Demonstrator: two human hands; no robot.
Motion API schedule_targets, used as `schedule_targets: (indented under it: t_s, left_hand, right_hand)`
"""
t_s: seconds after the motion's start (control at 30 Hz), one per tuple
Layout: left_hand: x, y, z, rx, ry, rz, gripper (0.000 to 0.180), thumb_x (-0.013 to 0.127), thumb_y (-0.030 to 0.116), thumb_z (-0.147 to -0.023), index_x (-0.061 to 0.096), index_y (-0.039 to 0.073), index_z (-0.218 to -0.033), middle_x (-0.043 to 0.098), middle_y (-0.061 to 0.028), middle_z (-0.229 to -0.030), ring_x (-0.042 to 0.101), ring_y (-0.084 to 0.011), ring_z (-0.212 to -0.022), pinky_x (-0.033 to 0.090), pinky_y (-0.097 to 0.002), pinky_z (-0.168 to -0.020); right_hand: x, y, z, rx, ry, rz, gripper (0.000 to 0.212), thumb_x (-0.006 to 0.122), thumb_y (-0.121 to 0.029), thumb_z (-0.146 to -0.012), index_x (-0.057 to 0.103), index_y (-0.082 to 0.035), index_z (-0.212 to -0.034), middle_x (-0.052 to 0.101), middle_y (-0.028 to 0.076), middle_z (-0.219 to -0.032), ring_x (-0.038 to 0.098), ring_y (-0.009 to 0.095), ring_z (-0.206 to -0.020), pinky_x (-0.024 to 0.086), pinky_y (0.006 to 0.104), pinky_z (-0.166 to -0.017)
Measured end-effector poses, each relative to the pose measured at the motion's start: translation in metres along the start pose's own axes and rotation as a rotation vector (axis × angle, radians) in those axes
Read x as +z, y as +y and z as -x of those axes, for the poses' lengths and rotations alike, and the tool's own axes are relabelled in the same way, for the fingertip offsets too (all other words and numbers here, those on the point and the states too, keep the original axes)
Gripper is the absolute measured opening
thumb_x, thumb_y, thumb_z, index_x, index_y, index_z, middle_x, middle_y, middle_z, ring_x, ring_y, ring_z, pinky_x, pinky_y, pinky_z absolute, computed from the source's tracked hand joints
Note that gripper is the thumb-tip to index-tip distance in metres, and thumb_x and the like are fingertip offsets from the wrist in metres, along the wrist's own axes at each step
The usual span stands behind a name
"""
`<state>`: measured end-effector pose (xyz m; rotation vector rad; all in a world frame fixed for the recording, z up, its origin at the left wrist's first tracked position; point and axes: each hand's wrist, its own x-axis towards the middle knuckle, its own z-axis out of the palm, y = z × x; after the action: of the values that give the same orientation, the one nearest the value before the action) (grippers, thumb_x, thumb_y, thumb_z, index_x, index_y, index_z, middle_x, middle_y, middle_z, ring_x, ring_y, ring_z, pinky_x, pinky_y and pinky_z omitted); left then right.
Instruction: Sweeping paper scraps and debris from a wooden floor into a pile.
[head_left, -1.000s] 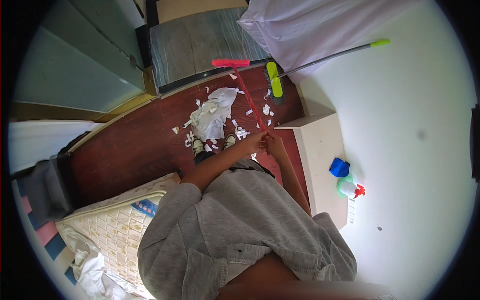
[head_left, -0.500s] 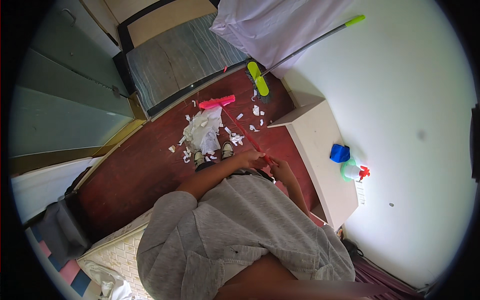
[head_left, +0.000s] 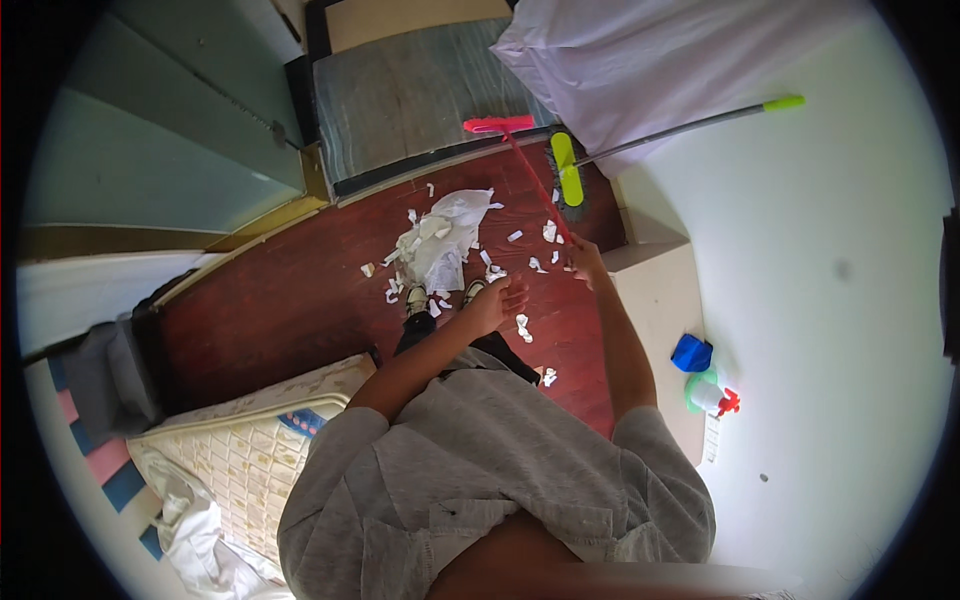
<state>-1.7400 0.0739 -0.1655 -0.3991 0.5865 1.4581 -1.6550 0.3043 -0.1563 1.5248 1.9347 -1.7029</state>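
A red broom (head_left: 538, 187) slants away from me, its pink head raised over the edge of the grey stone step. My right hand (head_left: 585, 262) is closed around the handle. Nothing is held in my left hand (head_left: 503, 303), which hovers apart from the broom with its fingers loosely stretched. Beyond the left hand, by my shoes (head_left: 416, 301), a heap of white plastic sheet and paper scraps (head_left: 440, 240) lies on the dark red floor. Smaller scraps (head_left: 524, 328) are scattered around it and on the floor to the right.
A lime-green mop (head_left: 568, 172) leans on the right wall beside a pale curtain (head_left: 640, 60). To the right stands a beige cabinet (head_left: 655, 310) with a blue object and a spray bottle (head_left: 712, 396). A mattress (head_left: 250, 460) lies at the lower left; glass doors (head_left: 170, 160) stand at the far left.
My left hand has let go of the broom handle and moved apart. The right hand has carried the broom outward, lifting its head from beside the heap toward the stone step.
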Motion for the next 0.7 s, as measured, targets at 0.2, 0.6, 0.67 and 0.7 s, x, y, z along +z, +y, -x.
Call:
schedule_targets:
  t_s: [0.2,0.6,0.67,0.7]
  left_hand:
    - [-0.051,-0.008,0.009,-0.010,0.202,0.111,0.020,0.051,0.023,-0.081,0.052,0.012,-0.098,0.058,-0.0039,-0.093,0.056,-0.0169,-0.082,0.045,-0.0331,-0.074]
    - [-0.028,-0.017,-0.034,-0.173,0.239,0.027,0.011,0.047,0.015,-0.079,0.053,0.010,-0.087,0.057,-0.0026,-0.077,0.057,-0.0174,-0.069,0.048,-0.0328,-0.062]
    - [-0.027,-0.022,-0.030,-0.212,0.276,0.000,0.012,0.047,0.015,-0.079,0.054,0.010,-0.087,0.057,-0.0024,-0.077,0.056,-0.0173,-0.069,0.048,-0.0330,-0.062]
    - [-0.028,-0.023,-0.026,-0.230,0.286,0.005,0.012,0.046,0.014,-0.078,0.054,0.010,-0.087,0.057,-0.0023,-0.076,0.056,-0.0172,-0.069,0.048,-0.0325,-0.061]
  right_hand:
    - [-0.012,0.018,0.029,0.288,-0.073,0.057,0.039,0.039,-0.021,-0.085,0.040,-0.024,-0.124,0.037,-0.001,-0.048,0.033,0.008,-0.034,0.024,0.0231,-0.029]
    - [0.020,0.081,0.260,0.396,0.064,-0.284,0.038,0.044,-0.020,-0.086,0.042,-0.018,-0.124,0.039,-0.004,-0.054,0.032,0.004,-0.039,0.023,0.0174,-0.033]
    - [0.032,0.078,0.282,0.374,0.136,-0.437,0.037,0.047,-0.020,-0.085,0.045,-0.011,-0.122,0.039,-0.004,-0.054,0.033,0.003,-0.039,0.023,0.0175,-0.034]
    - [0.037,0.080,0.285,0.376,0.142,-0.443,0.037,0.047,-0.020,-0.085,0.045,-0.011,-0.122,0.039,-0.004,-0.054,0.033,0.003,-0.039,0.023,0.0175,-0.034]
